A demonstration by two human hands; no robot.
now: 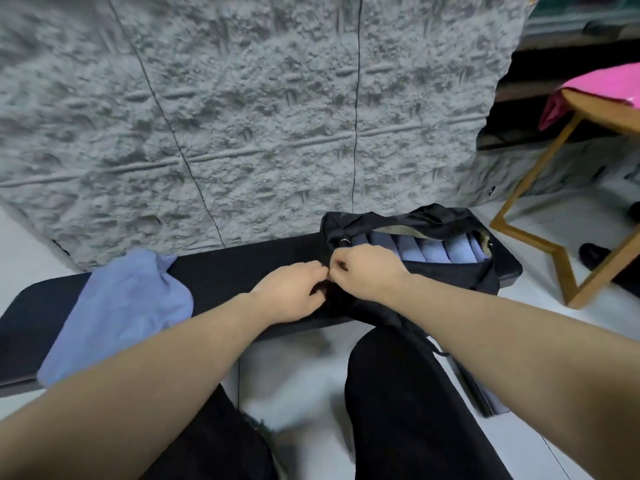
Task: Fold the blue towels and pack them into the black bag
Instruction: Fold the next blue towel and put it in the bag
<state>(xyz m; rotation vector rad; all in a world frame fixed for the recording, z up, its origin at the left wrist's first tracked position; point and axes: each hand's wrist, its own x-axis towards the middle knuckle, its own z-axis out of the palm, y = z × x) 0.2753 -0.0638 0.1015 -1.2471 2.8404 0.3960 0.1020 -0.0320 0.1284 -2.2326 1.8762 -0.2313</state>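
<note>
The black bag [450, 275] lies open on the right part of a black bench [235, 268]. Several folded blue towels [429, 252] stand in a row inside it. My left hand [294, 296] and my right hand [367, 268] meet at the bag's near left corner, and both pinch the black fabric there with curled fingers. What lies between the fingertips is hidden by the dark cloth. An unfolded blue towel [117, 317] lies crumpled on the left part of the bench.
A grey textured wall [242, 116] rises right behind the bench. A wooden stool [571, 188] with a pink cloth [602, 84] on it stands to the right. My legs in black trousers [408, 403] are below, over a white floor.
</note>
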